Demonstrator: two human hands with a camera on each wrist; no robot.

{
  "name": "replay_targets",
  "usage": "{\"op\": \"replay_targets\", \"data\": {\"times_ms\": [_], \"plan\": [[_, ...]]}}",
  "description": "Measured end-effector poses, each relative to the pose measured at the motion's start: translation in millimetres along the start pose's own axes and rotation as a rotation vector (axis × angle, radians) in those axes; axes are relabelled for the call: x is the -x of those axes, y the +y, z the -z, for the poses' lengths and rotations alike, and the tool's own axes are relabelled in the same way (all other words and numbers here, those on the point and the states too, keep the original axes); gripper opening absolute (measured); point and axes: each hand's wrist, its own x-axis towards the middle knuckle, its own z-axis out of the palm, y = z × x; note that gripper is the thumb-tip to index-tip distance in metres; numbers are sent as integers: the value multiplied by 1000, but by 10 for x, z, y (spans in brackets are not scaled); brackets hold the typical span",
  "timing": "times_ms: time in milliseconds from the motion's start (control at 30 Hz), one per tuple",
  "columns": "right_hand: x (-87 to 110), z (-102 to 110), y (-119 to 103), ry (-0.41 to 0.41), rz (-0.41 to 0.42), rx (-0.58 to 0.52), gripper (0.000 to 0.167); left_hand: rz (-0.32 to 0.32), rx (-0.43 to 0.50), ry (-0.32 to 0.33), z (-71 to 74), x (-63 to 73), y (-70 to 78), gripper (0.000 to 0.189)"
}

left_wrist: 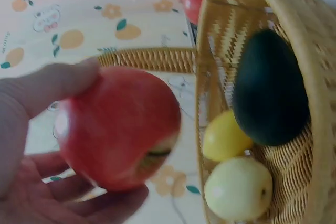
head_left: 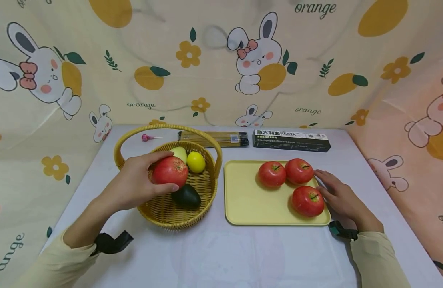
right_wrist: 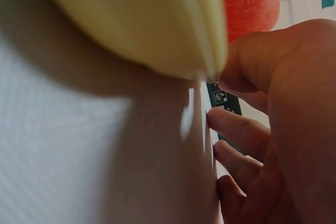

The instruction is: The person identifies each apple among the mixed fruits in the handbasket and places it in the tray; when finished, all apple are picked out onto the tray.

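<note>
My left hand [head_left: 129, 185] grips a red apple [head_left: 169, 172] between thumb and fingers, above the wicker basket [head_left: 154, 209]. Inside the basket lie a dark green avocado [head_left: 187, 197], a yellow lemon [head_left: 196, 162] and a pale green round fruit [left_wrist: 239, 188], partly covered by the held apple in the head view. On the right, a yellow tray [head_left: 243, 196] bears three red apples [head_left: 307, 201]. Beside the tray's right edge rests my right hand [head_left: 341, 197], its thumb at the rim and its fingers loosely bent near the tabletop, holding nothing.
The basket's tall handle [head_left: 163, 126] arches over its far side. Behind stand a pack of dry pasta [head_left: 221, 139] and a black pasta box [head_left: 291, 141]. A small wrapped lollipop [head_left: 145, 138] lies at the back left. A printed cloth [head_left: 214, 80] hangs behind the table.
</note>
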Motion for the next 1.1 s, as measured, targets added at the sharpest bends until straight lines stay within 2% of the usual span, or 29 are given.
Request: {"op": "replay_targets", "data": {"times_ms": [133,267,500,633,800,1100], "plan": [[-1,-1,1,1,1,-3,75,-99,142,9,-87,15,101,81],[1,-4,10,1,0,-7,74,-203,290,-6,-248,-15,217,78],[2,0,9,2,-4,-2,74,-290,485,-100,-651,-137,440,78],[-10,-14,5,1,-9,-3,74,-300,558,-148,-930,-209,553,78],[-18,-24,22,1,-13,2,74,-282,626,-185,-1262,-307,674,76],[-9,-3,18,2,5,7,75,-232,694,-229,-1726,-492,868,77]]}}
